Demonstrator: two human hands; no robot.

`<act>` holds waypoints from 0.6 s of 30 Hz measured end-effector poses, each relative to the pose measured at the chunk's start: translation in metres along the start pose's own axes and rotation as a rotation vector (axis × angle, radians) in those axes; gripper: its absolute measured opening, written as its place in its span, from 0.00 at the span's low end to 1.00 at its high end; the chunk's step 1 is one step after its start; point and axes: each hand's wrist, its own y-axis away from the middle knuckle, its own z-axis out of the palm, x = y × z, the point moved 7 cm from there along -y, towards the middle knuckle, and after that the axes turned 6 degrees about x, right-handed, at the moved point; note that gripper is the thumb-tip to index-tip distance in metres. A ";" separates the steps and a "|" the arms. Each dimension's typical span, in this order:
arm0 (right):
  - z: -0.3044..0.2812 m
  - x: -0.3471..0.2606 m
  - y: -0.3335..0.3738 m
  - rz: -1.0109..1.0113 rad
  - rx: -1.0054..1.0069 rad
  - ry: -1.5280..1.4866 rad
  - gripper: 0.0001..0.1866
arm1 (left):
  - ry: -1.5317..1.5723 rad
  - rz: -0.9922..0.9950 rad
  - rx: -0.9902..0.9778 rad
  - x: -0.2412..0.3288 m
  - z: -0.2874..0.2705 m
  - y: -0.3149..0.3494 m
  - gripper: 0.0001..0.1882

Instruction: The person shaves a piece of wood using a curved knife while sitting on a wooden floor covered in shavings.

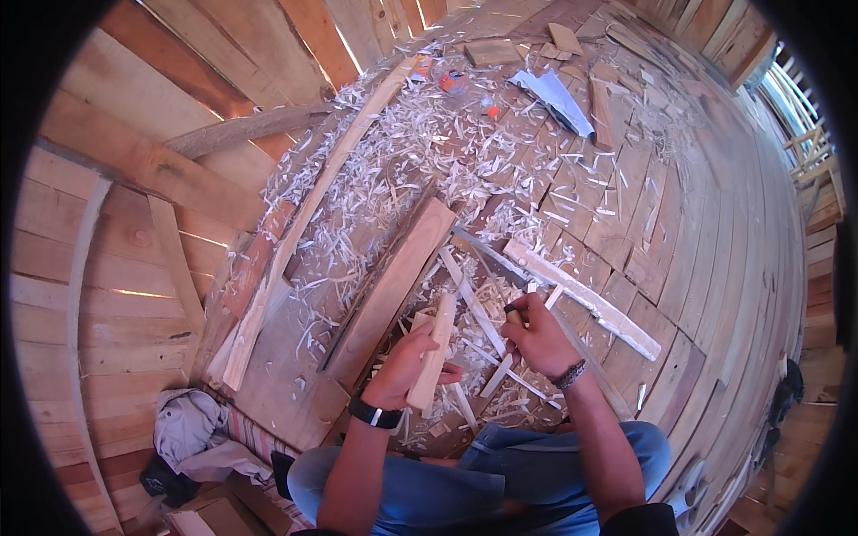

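Note:
My left hand [401, 364] is closed round a pale, squared piece of wood [435, 347], which slants upward in front of my lap. Just to its right, my right hand [539, 338] grips a dark-handled tool [513, 314] that looks like a knife. Fingers cover most of this tool, and its blade cannot be told clearly from the pale strips below. Between and beyond the hands lie thin wood strips [472, 299] and curled shavings. A thick wooden beam [391, 286] rests on the floor just past my left hand.
Wood shavings [357, 205] cover much of the plank floor [715, 259]. One long pale pole [313, 210] runs along the left wall. A white-edged batten [585, 299] lies at right. Farther off are a bluish sheet [556, 101] and wood offcuts [492, 54]. Crumpled grey cloth [189, 427] sits at lower left.

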 end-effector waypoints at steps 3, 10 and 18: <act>0.000 -0.002 -0.001 0.009 0.015 -0.015 0.15 | 0.033 -0.002 -0.010 0.004 -0.011 0.000 0.29; -0.006 -0.006 -0.004 -0.010 0.068 -0.041 0.17 | -0.197 0.266 0.028 0.045 -0.025 0.041 0.30; -0.004 -0.001 -0.008 0.016 0.083 -0.084 0.16 | -0.334 0.402 0.377 0.070 -0.060 0.057 0.35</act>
